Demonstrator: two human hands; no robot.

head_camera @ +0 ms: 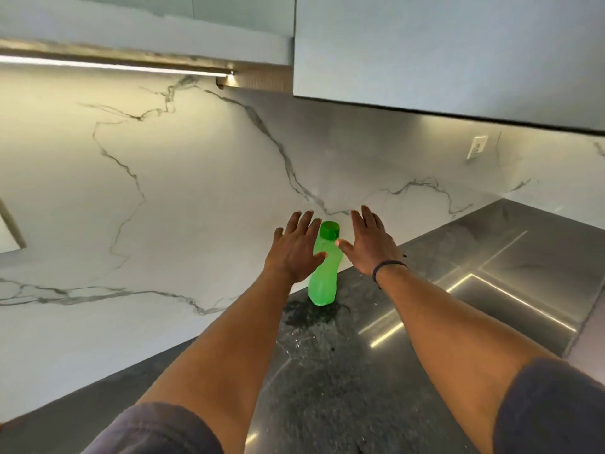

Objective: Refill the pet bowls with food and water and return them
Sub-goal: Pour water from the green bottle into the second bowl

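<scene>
Both hands spread wide, gripping nothing: left hand (293,249) and right hand (371,244) flank one green bottle (323,270) at frame centre. Bottle upright, capped, on dark countertop (343,371) against marble wall (147,191); contents unreadable. Two bare forearms.

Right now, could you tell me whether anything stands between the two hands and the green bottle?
Nothing visible does. The green bottle stands upright and alone on the dark counter, with the left hand and right hand open on either side of it.
</scene>
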